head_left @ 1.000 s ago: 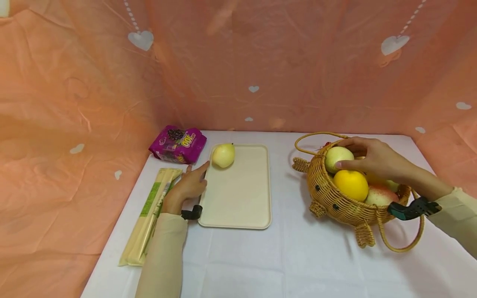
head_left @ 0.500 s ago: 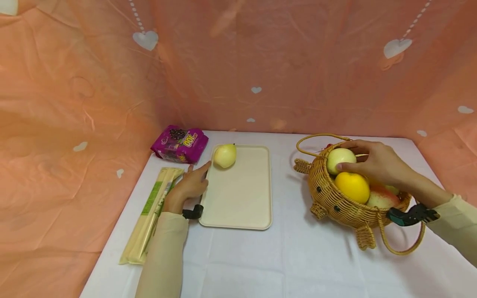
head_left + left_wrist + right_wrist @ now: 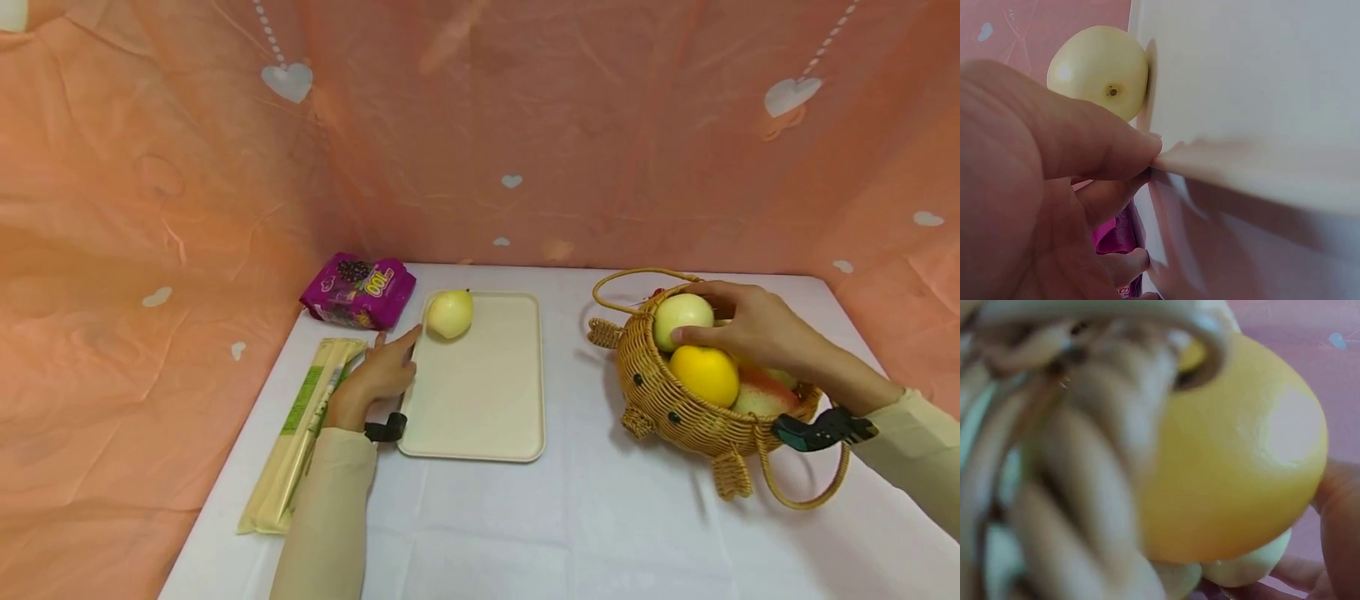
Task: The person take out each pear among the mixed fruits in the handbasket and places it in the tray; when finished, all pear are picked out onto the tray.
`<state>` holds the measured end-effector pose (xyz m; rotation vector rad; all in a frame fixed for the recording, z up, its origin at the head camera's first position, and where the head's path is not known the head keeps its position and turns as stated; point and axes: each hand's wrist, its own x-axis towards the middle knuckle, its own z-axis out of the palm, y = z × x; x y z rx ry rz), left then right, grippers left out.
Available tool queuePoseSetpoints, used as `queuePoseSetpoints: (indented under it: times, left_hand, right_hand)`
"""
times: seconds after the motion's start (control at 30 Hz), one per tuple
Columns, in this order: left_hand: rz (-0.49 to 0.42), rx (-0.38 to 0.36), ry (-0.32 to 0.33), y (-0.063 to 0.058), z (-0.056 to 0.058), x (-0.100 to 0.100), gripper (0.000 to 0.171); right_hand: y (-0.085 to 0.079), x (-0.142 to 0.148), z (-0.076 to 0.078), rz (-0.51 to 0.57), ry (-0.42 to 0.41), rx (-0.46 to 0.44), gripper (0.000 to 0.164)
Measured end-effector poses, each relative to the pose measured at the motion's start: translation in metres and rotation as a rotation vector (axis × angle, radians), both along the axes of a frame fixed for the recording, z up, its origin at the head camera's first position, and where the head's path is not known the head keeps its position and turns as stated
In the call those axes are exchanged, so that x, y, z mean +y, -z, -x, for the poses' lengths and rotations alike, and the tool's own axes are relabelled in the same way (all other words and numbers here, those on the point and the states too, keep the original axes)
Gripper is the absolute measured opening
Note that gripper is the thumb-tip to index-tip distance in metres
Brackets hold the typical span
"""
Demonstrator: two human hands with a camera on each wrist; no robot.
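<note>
My left hand [image 3: 384, 371] is at the left edge of a cream rectangular tray [image 3: 480, 400]. In the left wrist view its thumb [image 3: 1138, 147] and a finger pinch the tray's rim. A pale yellow-green pear [image 3: 450, 314] lies in the tray's far left corner. My right hand [image 3: 757, 325] reaches over a pig-shaped wicker basket [image 3: 678, 421], its thumb and fingers around a pale green round fruit [image 3: 681, 317] at the basket's far side. Right beside that sits a yellow round fruit [image 3: 705, 377], which fills much of the right wrist view. A red-and-pale fruit [image 3: 765, 393] lies nearer the handle.
A purple snack bag [image 3: 358, 292] lies behind my left hand. Along the left table edge is a long pale packet [image 3: 300, 442], partly under my left forearm. The basket's handles [image 3: 810, 502] stick out on both sides. An orange cloth [image 3: 525, 125] hangs behind the white table [image 3: 510, 533].
</note>
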<state>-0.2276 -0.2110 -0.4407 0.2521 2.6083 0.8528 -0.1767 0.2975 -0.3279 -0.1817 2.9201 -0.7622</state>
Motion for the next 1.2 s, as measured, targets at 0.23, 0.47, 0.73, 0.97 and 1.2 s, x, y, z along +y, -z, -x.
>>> queuePoseSetpoints:
  times: [0.23,0.47,0.73,0.97,1.2]
  left_hand:
    - [-0.014,0.007,-0.001,0.001,0.000,-0.001,0.072]
    - [-0.018,0.018,0.007,0.001,-0.002,-0.001,0.072]
    - [-0.001,0.032,0.019,0.002,0.001,0.000,0.072]
    - [-0.008,0.022,0.027,0.002,0.002,0.001,0.073]
    - [-0.007,0.016,0.007,0.003,0.000,-0.001,0.073]
  right_hand:
    - [0.002,-0.003,-0.001,-0.015,0.029,0.019,0.079]
    - [-0.011,0.006,-0.012,0.016,0.089,0.099,0.077]
    - [-0.021,0.021,-0.046,0.370,0.135,0.178,0.067]
    - [-0.020,-0.004,-0.082,0.850,0.007,0.248,0.079]
    - [-0.026,-0.053,-0.091,0.905,-0.102,0.258,0.086]
